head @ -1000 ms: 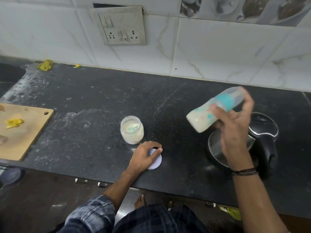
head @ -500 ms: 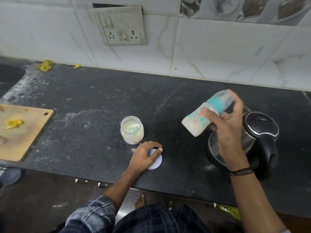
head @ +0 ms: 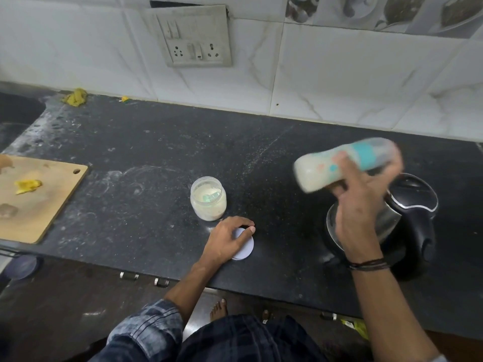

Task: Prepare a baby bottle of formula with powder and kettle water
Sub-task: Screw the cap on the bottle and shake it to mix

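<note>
The baby bottle [head: 339, 165] is being held clear of the countertop [head: 156, 152], tilted almost flat. It is at about eleven o'clock from the kettle [head: 413, 218] and two o'clock from the open powder jar [head: 208, 198]. Its milky base is pointing toward eight o'clock and its capped end toward two. The blur suggests that it is being shaken to mix the formula.

If so, the step is being served best by short, firm wrist strokes. The teal collar should be screwed tight and the capped end covered, so that nothing is being flung out over the kettle. Clumps at the base should be checked for before stopping.

The bottle's waist is being gripped by the right hand [head: 360, 210], with the fingers wrapped round it and the wrist bent up from a raised forearm. The white lid [head: 247, 246], at five o'clock from the jar, is being covered by the left hand [head: 224, 239]. The thumb and fingers are being curled round its rim, and the forearm is reaching in from six o'clock.
</note>
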The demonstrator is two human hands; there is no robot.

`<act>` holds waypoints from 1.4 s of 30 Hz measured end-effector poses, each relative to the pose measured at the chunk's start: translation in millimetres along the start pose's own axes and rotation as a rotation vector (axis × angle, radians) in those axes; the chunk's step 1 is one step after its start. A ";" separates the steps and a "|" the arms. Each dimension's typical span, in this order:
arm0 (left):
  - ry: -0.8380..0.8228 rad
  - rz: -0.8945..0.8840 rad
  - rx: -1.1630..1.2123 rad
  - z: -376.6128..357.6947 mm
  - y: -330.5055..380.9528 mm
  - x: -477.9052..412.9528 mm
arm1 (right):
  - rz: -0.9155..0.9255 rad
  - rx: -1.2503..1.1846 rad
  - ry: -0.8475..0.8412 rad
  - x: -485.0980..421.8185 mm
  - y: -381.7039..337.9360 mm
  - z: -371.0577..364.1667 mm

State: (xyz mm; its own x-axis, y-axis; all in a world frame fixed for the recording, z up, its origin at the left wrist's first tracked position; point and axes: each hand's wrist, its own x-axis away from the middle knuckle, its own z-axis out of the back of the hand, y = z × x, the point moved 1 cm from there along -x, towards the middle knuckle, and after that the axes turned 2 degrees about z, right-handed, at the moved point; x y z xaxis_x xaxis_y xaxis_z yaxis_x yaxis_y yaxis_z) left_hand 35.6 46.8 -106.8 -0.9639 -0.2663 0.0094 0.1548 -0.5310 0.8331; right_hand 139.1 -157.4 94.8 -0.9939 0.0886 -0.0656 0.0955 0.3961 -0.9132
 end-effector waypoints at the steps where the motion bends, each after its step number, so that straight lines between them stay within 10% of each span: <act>1: -0.001 -0.004 0.001 0.0 -0.7 0.0 | -0.029 0.082 -0.091 0.2 2.0 -0.5; 7: 0.014 -0.006 0.010 -0.9 -0.5 -0.5 | -0.021 -0.103 0.119 -5.9 0.3 7.3; 42: 0.000 -0.007 0.024 0.7 0.3 0.1 | -0.112 0.073 -0.085 -3.0 9.0 9.5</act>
State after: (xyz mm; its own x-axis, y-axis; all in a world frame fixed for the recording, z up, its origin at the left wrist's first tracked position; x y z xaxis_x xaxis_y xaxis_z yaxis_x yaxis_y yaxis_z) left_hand 35.4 47.2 -106.2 -0.9650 -0.2624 0.0034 0.1426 -0.5136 0.8461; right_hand 142.4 -162.8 82.9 -0.9995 -0.0314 0.0071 -0.0171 0.3318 -0.9432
